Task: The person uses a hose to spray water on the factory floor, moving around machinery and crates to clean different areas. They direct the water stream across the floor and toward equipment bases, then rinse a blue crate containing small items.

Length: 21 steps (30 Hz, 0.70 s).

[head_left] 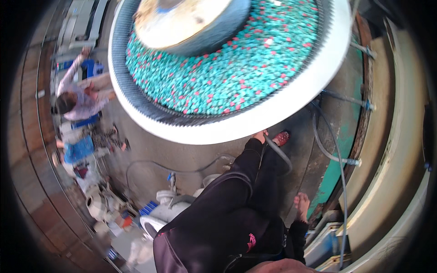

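One hand point(260, 135) gripping hose point(281, 155), right hand point(301, 207) half-curled

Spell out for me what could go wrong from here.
Pinch: the left hand is close to the edge of the white-rimmed tub, so it might get knocked or caught if the tub moved.
Snag: the gray hose bends beside that hand, near a red shoe; a careless step could catch it.
Trip: the trailing hose curves loosely across the floor, where a foot might hook it.
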Tool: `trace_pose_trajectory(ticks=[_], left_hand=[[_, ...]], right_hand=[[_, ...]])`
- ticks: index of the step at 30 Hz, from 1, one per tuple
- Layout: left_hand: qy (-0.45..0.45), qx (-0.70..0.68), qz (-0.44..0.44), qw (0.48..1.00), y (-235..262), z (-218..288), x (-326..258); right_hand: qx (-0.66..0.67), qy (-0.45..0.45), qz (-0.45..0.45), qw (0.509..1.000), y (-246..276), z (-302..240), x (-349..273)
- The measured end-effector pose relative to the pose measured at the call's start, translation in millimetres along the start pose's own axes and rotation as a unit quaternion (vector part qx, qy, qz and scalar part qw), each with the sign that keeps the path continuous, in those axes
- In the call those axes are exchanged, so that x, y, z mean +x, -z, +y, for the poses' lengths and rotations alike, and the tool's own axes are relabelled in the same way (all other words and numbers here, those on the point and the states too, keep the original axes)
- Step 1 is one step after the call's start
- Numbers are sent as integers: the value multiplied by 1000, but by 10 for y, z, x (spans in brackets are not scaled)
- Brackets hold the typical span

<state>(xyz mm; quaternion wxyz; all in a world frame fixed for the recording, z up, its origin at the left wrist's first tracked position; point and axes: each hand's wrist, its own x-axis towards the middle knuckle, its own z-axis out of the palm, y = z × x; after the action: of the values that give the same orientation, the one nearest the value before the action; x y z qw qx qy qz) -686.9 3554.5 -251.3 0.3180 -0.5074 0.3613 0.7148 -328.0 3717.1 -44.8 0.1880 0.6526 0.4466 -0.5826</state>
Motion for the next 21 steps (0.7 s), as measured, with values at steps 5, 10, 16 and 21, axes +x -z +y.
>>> trace_pose_trajectory(ticks=[5,10,16,21], left_hand=[[-42,-128,59,989,216,365,-73],[-77,-213,85,970,225,776,-190],[-114,-296,119,941,481,937,-99],[-180,-324,180,911,768,931,-193]], right_hand=[[-122,45,16,991,720,1490,-379],[-272,65,65,958,1540,1093,-639],[-335,162,155,915,1368,-1667,-1136],[-420,300,140,845,758,-2879,-1370]])
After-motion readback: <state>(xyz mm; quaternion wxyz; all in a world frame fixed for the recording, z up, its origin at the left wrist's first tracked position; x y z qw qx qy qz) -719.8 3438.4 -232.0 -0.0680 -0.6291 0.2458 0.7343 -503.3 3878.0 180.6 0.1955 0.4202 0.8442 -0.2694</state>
